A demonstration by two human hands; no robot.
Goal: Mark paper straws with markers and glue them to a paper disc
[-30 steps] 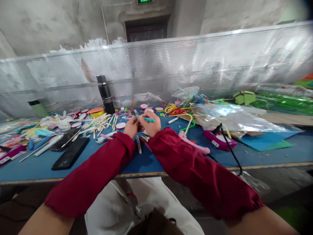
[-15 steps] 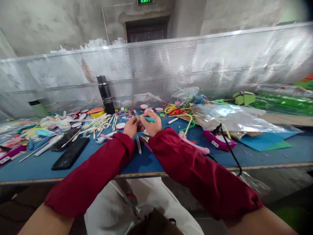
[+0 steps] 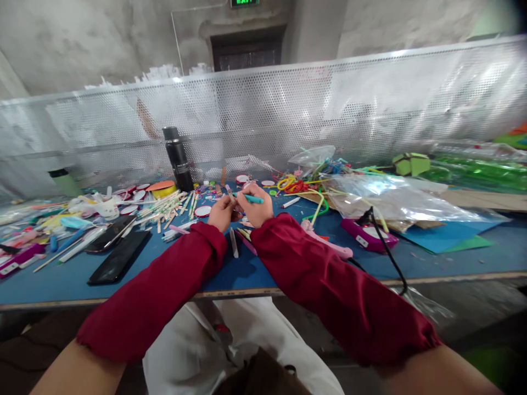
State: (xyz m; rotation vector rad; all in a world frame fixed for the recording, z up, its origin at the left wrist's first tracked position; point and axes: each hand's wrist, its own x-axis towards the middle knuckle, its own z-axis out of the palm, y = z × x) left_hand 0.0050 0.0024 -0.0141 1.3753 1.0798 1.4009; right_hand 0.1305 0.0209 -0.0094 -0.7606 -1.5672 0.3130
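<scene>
Both my hands meet over the middle of the blue table [image 3: 453,255]. My right hand [image 3: 256,208] grips a teal pen-like stick [image 3: 252,199] that points left toward the other hand. My left hand [image 3: 221,212] pinches a small thin piece at the teal stick's tip; what the piece is stays too small to tell. Both arms wear dark red sleeves. A white stick [image 3: 233,242] lies on the table just below the hands.
A black flask [image 3: 178,159] stands behind the hands, two dark phones [image 3: 119,257] lie left. Scattered sticks and red-and-white discs [image 3: 202,211] cover the left. A pink glue gun [image 3: 329,246], a purple device [image 3: 369,236] with black cable and plastic bags [image 3: 391,200] sit right. Perforated metal screen behind.
The teal stick in my right hand has shifted slightly up and left; both hands stay together in about the same spot.
</scene>
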